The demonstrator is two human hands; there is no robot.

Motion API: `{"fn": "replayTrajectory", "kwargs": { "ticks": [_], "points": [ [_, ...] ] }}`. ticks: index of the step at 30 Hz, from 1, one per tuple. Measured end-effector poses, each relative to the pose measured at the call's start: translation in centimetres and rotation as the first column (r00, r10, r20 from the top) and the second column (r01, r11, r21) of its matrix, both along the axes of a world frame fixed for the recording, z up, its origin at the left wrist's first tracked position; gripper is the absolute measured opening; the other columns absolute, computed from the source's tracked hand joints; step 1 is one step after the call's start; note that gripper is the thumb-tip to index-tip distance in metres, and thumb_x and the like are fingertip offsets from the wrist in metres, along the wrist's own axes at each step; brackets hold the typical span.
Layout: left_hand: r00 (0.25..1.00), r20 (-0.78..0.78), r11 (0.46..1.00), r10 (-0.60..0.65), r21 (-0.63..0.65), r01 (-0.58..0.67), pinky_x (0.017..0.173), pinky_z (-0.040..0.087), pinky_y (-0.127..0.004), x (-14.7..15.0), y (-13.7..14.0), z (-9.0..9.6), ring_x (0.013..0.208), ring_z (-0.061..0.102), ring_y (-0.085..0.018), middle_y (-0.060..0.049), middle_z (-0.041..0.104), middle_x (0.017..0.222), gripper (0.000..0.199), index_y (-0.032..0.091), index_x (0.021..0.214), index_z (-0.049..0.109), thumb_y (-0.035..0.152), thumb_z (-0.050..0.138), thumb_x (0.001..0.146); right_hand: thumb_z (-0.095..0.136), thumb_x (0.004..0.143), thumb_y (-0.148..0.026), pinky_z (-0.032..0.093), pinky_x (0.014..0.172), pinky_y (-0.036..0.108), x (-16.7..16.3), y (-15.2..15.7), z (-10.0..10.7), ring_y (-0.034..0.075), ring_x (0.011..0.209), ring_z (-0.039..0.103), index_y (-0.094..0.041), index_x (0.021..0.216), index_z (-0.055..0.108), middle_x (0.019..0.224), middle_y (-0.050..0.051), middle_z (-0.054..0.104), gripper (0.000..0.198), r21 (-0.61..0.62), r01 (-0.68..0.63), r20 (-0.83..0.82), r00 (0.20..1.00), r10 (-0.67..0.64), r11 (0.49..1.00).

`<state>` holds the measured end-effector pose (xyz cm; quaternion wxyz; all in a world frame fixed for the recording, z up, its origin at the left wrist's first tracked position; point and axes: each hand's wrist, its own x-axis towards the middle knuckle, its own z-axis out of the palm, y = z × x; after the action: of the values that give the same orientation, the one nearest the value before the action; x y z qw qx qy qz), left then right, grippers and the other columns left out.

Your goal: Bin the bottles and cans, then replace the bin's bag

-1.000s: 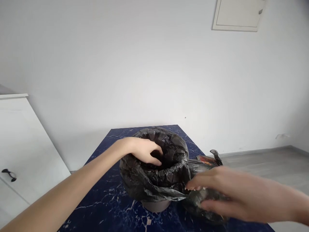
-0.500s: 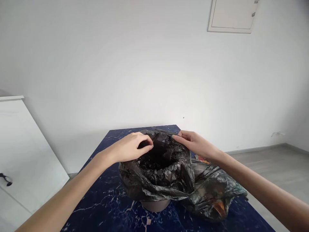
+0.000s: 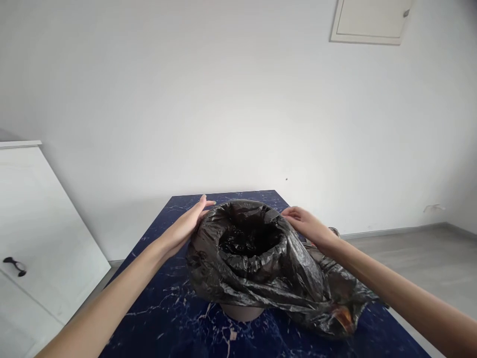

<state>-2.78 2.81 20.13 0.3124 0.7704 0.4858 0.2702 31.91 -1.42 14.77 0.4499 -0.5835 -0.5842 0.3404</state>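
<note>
A black trash bag [image 3: 238, 283] lines a round bin, its upper part folded outward over the rim. Only the brownish-grey base of the bin [image 3: 242, 312] shows beneath the plastic. My left hand [image 3: 192, 219] lies against the left side of the bag with its fingers stretched out. At the far right of the rim, my right hand [image 3: 300, 219] has its fingers curled closed on the bag's edge. To the right lies a second black bag [image 3: 341, 311], filled, with an orange-brown item visible through it; the first bag's folded edge overlaps it.
The bin stands on a dark blue marbled table [image 3: 164, 318]. Behind it rises a white wall [image 3: 223, 109] with a panel door [image 3: 368, 20] high on the right. A white cabinet [image 3: 44, 219] with a black handle is at the left, and grey floor [image 3: 417, 258] at the right.
My left hand has moved from over the opening to the bag's outer left side, its fingers straightening. My right hand has shifted slightly right. The bag's edge now spreads wider and lower around the rim.
</note>
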Motion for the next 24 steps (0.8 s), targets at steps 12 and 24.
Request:
{"fn": "replayTrajectory", "kwargs": {
  "ticks": [12,24],
  "points": [
    [0.952,0.289,0.936,-0.096,0.352,-0.012,0.132,0.023,-0.058,0.7,-8.5,-4.2,0.164,0.019,-0.031,0.001,0.021,0.179,0.060,0.038,0.163,0.036,0.064,0.027,0.109,0.067,0.091,-0.068,0.051,0.062,0.036,-3.1,-6.7,4.1,0.018,0.051,0.056,-0.028,0.090,0.046,0.055,-0.008,0.054,0.045,-0.223,-0.182,-0.072,0.983,0.170,0.958],
    [0.976,0.155,0.970,0.152,0.166,-0.177,0.130,0.024,-0.061,0.3,-6.3,-14.9,0.165,0.003,-0.034,0.002,-0.008,0.180,0.075,0.048,0.167,-0.015,0.061,0.032,0.110,0.070,0.085,-0.033,0.032,0.042,0.022,-3.6,-1.2,2.9,0.012,0.042,0.049,-0.025,0.087,0.051,0.050,-0.008,0.052,0.021,-0.093,0.202,-0.266,0.939,-0.220,0.975]
  ]
}}
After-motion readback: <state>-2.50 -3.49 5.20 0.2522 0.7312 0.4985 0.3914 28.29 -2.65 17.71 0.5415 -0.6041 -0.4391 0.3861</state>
